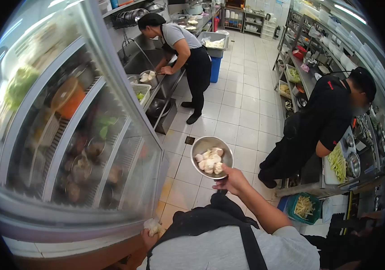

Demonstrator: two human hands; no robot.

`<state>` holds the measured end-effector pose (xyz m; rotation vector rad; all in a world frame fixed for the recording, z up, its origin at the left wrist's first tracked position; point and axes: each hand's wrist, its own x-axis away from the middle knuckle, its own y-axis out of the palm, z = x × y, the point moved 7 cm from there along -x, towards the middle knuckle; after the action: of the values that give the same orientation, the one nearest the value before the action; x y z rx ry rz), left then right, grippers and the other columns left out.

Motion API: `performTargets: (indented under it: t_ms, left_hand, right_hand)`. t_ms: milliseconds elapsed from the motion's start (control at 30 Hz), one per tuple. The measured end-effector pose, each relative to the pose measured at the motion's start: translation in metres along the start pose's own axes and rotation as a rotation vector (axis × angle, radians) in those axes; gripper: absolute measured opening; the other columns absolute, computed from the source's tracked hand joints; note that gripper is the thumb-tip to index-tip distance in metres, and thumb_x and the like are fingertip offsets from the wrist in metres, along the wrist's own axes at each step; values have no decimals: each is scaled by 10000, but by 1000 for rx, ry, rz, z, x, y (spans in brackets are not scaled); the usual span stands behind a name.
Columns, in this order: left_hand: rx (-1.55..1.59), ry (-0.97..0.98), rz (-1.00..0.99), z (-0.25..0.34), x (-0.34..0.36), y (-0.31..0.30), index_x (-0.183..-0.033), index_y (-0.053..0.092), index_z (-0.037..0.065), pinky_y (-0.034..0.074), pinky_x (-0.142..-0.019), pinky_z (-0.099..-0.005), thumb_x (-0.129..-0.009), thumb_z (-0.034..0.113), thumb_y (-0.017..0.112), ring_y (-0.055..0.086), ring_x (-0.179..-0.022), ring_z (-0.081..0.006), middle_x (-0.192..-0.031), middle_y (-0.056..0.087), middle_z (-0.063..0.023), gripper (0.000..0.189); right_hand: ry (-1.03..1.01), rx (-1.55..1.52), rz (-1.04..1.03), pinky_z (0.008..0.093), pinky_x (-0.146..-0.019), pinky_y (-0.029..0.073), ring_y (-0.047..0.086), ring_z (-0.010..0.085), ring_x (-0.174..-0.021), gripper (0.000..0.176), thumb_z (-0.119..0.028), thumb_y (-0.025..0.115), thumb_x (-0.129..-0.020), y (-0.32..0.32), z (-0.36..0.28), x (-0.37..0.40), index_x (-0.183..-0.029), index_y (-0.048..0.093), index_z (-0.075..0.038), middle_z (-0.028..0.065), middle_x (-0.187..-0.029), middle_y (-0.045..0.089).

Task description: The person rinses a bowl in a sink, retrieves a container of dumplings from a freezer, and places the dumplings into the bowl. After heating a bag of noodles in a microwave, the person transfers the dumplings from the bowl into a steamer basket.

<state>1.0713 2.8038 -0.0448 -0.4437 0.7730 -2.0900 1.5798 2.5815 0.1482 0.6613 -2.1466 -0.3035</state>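
Beside the glass-door fridge [80, 148], the left hand [149, 238] grips a pale bundle [153, 226], its contents unclear. A co-worker [188, 49] leans over the sink [140, 57]. The right hand [232, 181] grips the rim of a metal bowl [225, 168] of whitish chunks [210, 160] above the tiled floor. Red marks on another co-worker's black shirt [325, 108] are too small to read.

Fridge [131, 96] left; sink [139, 57] beyond, person [194, 54] at it. Centre: bowl [203, 146], pieces [212, 161] in it. Right: bench [323, 192], vegetables [337, 164] in tray [329, 179] on top; basket [320, 210] below near end.
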Motion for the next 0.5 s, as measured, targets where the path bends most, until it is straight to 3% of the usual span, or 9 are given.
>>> performTargets:
  t_ms: [200,300,467,500]
  left_hand:
    - [-87,-29,124,109,-126,45,-962,559,6,481,-860,-447,-724,87,718,585,-918,-374,-1017,561,-198,298]
    - [-134,-34,182,170,-192,77,-965,559,-15,480,-879,-445,-726,89,700,589,-939,-383,-1023,570,-198,296]
    - [-119,-17,141,263,-291,153,-969,557,-21,476,-884,-450,-743,107,693,583,-947,-377,-1017,571,-200,293]
    - [-122,24,131,282,-307,169,-970,558,-22,477,-875,-453,-748,112,692,582,-940,-375,-1009,570,-199,291]
  right_hand:
    - [-55,-35,52,519,-732,644,656,238,-682,457,-366,494,-1102,-95,-96,-62,-1203,535,78,171,-897,645]
    - [-100,13,112,437,-690,649,688,240,-673,501,-383,513,-1090,-143,-155,-98,-1296,505,74,169,-976,678]
    - [-146,-1,139,410,-686,643,698,231,-680,520,-401,517,-1085,-197,-256,-140,-1335,503,54,169,-1025,697]
    - [-168,-11,145,455,-727,641,672,232,-660,508,-389,517,-1089,-206,-278,-150,-1312,512,67,165,-987,688]
